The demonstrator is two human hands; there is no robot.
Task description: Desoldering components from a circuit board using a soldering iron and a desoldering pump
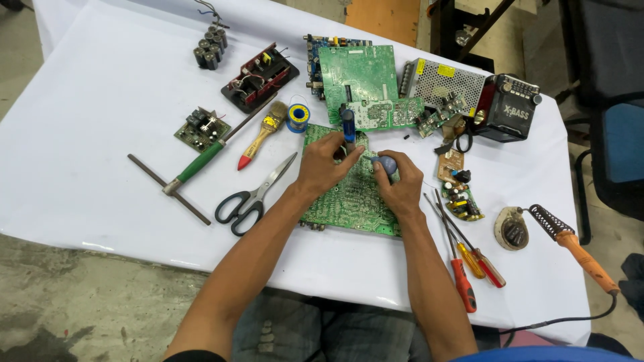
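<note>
Hands on green circuit board [349, 194]: left hand [324, 167] grips blue-handled tool [348, 127], right hand [399, 184] pinches blue bulb [385, 163]; scissors [255, 196] beside.

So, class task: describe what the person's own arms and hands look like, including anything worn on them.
Both forearms are bare from elbow to wrist. The left hand and right hand wear no gloves, and no rings, watch or bracelets show. A dark sleeve edge shows near the left elbow.

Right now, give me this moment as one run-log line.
left hand: holds upright blue tool on green circuit board | right hand: holds small blue-grey object | nearby: scissors, screwdrivers
</note>
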